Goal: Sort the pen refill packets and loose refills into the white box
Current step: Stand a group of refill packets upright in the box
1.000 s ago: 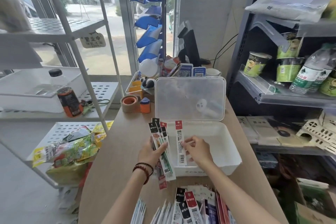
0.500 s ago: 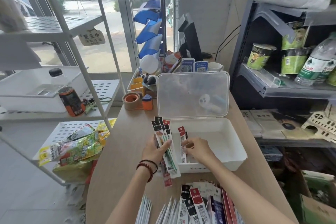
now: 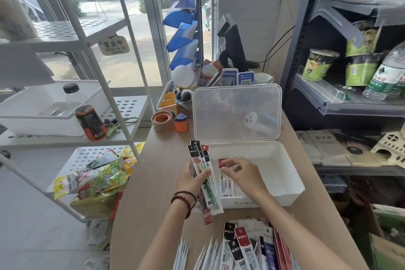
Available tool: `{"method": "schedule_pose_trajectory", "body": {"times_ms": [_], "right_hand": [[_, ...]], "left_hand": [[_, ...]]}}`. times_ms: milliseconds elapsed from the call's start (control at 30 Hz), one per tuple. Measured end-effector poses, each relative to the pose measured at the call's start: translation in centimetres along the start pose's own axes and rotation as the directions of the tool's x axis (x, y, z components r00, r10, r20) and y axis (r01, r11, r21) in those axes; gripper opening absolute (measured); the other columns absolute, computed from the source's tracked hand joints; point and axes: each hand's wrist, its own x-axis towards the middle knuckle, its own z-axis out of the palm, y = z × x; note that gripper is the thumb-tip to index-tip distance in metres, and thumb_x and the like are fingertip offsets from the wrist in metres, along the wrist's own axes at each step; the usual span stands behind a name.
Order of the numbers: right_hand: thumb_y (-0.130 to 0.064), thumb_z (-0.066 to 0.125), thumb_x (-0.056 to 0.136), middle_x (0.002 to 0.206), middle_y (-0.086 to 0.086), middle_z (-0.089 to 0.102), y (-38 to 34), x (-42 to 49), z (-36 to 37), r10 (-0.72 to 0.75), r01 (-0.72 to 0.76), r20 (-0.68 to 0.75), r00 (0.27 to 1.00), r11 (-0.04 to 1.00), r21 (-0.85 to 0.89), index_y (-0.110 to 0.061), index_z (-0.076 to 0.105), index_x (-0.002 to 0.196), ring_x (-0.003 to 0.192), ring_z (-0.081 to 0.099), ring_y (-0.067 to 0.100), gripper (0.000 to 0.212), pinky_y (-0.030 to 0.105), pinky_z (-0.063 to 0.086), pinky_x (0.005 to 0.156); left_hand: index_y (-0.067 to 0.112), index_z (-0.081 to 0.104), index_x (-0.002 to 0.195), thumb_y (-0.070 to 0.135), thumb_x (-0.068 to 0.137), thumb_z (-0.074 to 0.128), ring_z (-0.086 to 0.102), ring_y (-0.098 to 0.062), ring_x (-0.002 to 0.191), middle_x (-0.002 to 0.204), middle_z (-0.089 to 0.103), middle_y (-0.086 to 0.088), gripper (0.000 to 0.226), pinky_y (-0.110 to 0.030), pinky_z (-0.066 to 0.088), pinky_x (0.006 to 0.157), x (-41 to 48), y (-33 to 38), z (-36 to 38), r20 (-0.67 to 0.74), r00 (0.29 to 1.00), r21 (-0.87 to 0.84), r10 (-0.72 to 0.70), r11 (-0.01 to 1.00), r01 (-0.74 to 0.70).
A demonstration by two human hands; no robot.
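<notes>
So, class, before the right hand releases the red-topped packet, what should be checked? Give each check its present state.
1. The lid of the white box is open: ok.
2. The red-topped packet is inside the box walls: ok.
3. That packet lies flat on the box floor: cannot tell.
4. The right hand pinches the packet's top: ok.
5. The left hand grips its bundle of packets: ok.
6. Bare floor remains in the box: ok.
</notes>
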Motion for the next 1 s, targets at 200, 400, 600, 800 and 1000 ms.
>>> {"method": "schedule_pose_trajectory", "body": {"times_ms": [200,400,600,800,1000], "right_hand": [[-0.056,0.073,0.071,0.076,-0.017,0.072,-1.5,-1.5,-0.9,-0.148,0.135,0.097,0.984,0.982,0.13,-0.035,0.071,0.081,0.067,0.064,-0.003,0.024,0.014,0.053,0.064],[-0.046,0.076,0.075,0.07,-0.016,0.071,-1.2,-1.3,-0.7,-0.178,0.157,0.165,0.97,0.978,0.135,-0.029,0.075,0.08,0.064,0.063,-0.003,0.017,0.018,0.054,0.066],[-0.039,0.071,0.083,0.078,-0.011,0.071,-1.1,-1.3,-0.6,-0.148,0.122,0.182,0.972,0.981,0.15,-0.03,0.07,0.082,0.071,0.063,0.0,0.01,0.016,0.051,0.066],[-0.043,0.071,0.082,0.08,-0.009,0.072,-1.0,-1.2,-0.7,-0.12,0.085,0.185,0.975,0.978,0.189,-0.023,0.071,0.086,0.07,0.063,0.0,0.02,0.019,0.051,0.068],[-0.038,0.072,0.083,0.081,-0.003,0.073,-1.3,-1.0,-0.8,-0.083,0.029,0.184,0.979,0.959,0.283,-0.018,0.069,0.085,0.07,0.066,0.004,0.02,0.019,0.051,0.065]], "left_hand": [[0.022,0.061,0.094,0.027,0.083,0.068,0.07,-0.017,0.081,0.091,0.072,0.001,0.014,-0.033,0.057,0.071,-0.7,-0.1,0.3,-0.086,0.996,-0.048,-0.019,0.999,0.015],[0.019,0.067,0.093,0.031,0.081,0.069,0.07,-0.017,0.078,0.087,0.073,0.001,0.017,-0.029,0.056,0.067,-0.8,0.2,0.3,-0.132,0.991,-0.067,-0.03,0.998,0.021],[0.019,0.067,0.088,0.036,0.081,0.069,0.07,-0.017,0.079,0.088,0.074,-0.002,0.019,-0.033,0.057,0.075,-0.9,-0.1,0.3,-0.16,0.985,-0.101,-0.06,0.994,0.044],[0.023,0.066,0.093,0.048,0.076,0.069,0.068,-0.015,0.083,0.089,0.071,0.005,0.03,-0.037,0.056,0.081,-0.6,-0.1,0.5,-0.173,0.984,-0.005,-0.04,0.999,0.039],[0.024,0.063,0.096,0.039,0.08,0.069,0.063,-0.004,0.072,0.084,0.067,0.01,0.023,-0.018,0.046,0.059,-0.8,0.7,0.5,-0.125,0.992,-0.009,-0.033,0.999,0.032]]}}
